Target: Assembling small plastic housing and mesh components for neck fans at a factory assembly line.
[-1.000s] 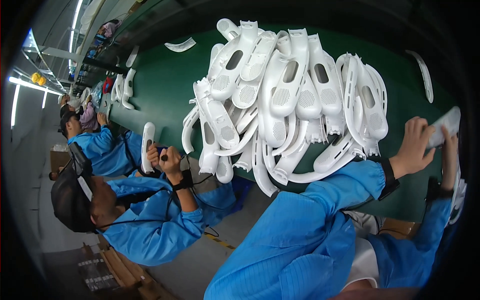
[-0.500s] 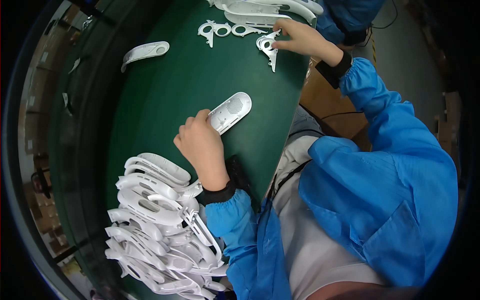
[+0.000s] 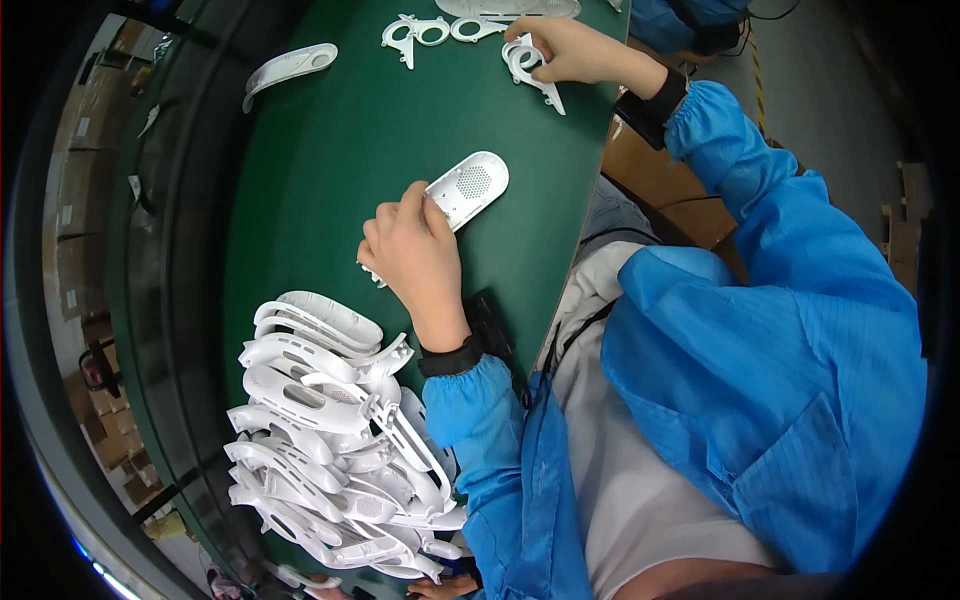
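Observation:
My left hand [image 3: 415, 250] is closed over the middle of a long white plastic shell [image 3: 478, 185] with a rounded, perforated end. That end points away to the upper right, and a small tip of the shell shows by my fingers' left side. Near the table's far right edge, my right hand [image 3: 575, 50] pinches a white plastic bracket [image 3: 528, 62] with a ring and a pointed arm. Its thumb and fingers close round the ring. To its left lie another white ringed bracket [image 3: 465, 32] and a two-ringed one [image 3: 410, 36].
A big heap of white curved shells [image 3: 330, 430] fills the near left of the green table [image 3: 340, 180]. One shell [image 3: 292, 70] lies alone at the far left, and more white shells [image 3: 510, 8] at the far edge. Another person's hand [image 3: 445, 587] shows at the bottom edge.
The view has shifted a little. My right hand has turned the bracket slightly and closed more around its ring. My left hand still holds the shell, its fingers shifted slightly.

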`<action>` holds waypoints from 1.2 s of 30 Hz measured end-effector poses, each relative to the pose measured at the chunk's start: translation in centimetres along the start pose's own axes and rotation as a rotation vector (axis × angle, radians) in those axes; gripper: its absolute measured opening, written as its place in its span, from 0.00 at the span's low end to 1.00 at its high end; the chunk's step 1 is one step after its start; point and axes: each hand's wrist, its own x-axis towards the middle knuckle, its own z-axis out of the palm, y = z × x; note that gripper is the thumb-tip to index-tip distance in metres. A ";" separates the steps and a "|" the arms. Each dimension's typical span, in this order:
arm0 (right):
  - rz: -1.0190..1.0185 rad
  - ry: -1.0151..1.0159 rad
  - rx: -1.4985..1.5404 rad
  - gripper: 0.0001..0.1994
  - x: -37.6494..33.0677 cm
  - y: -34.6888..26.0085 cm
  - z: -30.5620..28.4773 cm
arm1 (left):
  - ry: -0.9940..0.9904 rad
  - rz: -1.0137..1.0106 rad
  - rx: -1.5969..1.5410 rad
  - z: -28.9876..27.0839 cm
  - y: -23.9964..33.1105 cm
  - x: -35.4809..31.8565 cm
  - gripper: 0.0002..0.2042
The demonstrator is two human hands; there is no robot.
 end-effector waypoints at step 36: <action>-0.174 -0.290 0.504 0.13 -3.0 -6.7 4.6 | -0.227 0.162 -0.399 0.0 -1.3 1.4 0.07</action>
